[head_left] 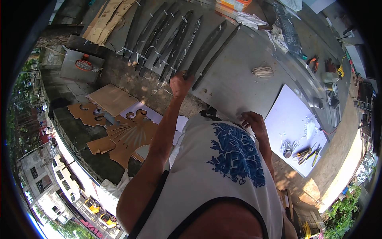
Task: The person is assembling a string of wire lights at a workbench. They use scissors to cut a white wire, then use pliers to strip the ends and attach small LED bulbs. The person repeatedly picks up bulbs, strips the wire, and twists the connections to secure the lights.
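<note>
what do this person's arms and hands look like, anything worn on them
Both the left hand and the right hand are bare, with no gloves visible. No sleeve covers the left arm: the white top is sleeveless, with dark edging and a large blue print.

Across the grey metal tabletop [234, 85], ahead of the person, long dark curved strips [207, 48] lie side by side. The bare left hand [181, 84] is at the near end of one strip toward the row's right side. A flattened brown cardboard piece [106, 22] lies left of the row's far end; a crumpled white cloth [250, 20] lies to its right. Right of the strips rests a coil of pale cord [263, 71]. Nearer, a white rectangular board [284, 117] lies right of the bare right hand [256, 124], with yellow-and-black handled pliers [304, 153] on its near part. Brown cut-out panels [137, 133] lie left of the person.
</note>
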The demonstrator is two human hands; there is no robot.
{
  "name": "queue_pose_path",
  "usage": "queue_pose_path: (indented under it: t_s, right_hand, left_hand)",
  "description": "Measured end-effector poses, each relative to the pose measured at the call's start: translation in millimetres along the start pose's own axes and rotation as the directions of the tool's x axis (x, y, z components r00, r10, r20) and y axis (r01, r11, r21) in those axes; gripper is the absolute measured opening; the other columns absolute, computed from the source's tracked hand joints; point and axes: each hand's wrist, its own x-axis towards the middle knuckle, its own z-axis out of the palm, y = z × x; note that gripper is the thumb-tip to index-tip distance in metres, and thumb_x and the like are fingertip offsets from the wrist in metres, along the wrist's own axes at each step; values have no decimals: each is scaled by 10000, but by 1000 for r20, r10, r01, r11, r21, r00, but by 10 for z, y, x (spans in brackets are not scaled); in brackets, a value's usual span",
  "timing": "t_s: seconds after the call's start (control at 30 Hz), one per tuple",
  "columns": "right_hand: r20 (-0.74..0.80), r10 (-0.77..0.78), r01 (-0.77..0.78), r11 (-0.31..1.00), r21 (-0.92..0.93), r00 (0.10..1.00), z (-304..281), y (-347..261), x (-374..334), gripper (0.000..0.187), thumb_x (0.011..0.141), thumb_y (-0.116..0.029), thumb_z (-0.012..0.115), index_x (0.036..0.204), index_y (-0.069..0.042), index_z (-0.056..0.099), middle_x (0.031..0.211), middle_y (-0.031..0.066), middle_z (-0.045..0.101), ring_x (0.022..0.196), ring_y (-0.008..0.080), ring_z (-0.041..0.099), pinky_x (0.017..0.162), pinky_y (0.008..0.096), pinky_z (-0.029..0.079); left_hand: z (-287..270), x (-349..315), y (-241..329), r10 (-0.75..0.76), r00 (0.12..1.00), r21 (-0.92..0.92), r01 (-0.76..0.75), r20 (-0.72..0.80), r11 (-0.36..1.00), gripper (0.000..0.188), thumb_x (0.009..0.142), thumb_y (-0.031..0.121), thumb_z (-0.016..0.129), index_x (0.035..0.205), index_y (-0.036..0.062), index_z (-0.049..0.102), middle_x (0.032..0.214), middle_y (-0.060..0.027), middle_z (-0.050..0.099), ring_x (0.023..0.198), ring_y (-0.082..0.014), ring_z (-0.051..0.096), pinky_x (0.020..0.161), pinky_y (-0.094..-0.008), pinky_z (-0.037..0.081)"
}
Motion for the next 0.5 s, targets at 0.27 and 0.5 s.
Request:
queue_pose_path:
  t_s: [0.27, 0.5]
  right_hand:
    - [-35, -55, 55, 998, 22, 998, -79, -157, 83, 293, 987, -179, 553, 1128, 48, 674, 897, 114, 724, 713, 169, 664, 637, 297, 536]
    - [-24, -75, 76, 997, 22, 997, -151, -205, 193, 286, 993, -183, 556, 1125, 40, 674, 908, 106, 723, 714, 163, 662, 634, 290, 530]
  left_hand:
    - [-556, -15, 317, -120, 979, -305, 165, 163, 938, 328, 716, 246, 836, 901, -13, 760, 743, -104, 733, 641, -162, 658, 656, -315, 525]
    - [-619, 32, 245, -66, 993, -515, 107, 96, 850, 337, 719, 242, 845, 925, -11, 759, 767, -107, 737, 667, -162, 652, 656, -320, 517]
